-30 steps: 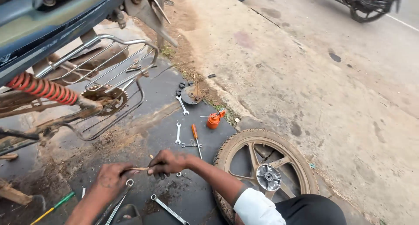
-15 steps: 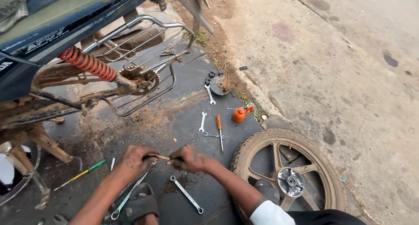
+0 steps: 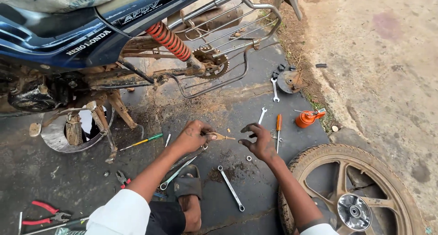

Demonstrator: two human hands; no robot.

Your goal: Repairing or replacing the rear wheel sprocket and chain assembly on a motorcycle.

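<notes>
My left hand [image 3: 192, 135] grips a short rusty axle rod [image 3: 220, 136] that points right, over the dark pavement. My right hand [image 3: 260, 140] hovers just right of the rod's tip, greasy fingers spread, holding nothing. Below the hands lie a spanner [image 3: 231, 188], a small washer [image 3: 248, 158] and a long wrench [image 3: 180, 170]. A removed motorcycle wheel [image 3: 356, 194] lies flat at my right. The motorcycle [image 3: 91, 39] stands ahead with its red shock spring [image 3: 169, 40] and bare rear sprocket [image 3: 211, 61].
An orange oil can [image 3: 308, 118], an orange-handled screwdriver [image 3: 278, 125], two spanners [image 3: 274, 89] and a brake drum plate [image 3: 290, 81] lie at the pavement's right edge. Red pliers [image 3: 43, 212] and a green screwdriver [image 3: 142, 141] lie left. My sandalled foot [image 3: 188, 194] is below.
The view has swung left and closer to the motorcycle. My right hand has let go of the rod and opened; my left hand keeps holding it.
</notes>
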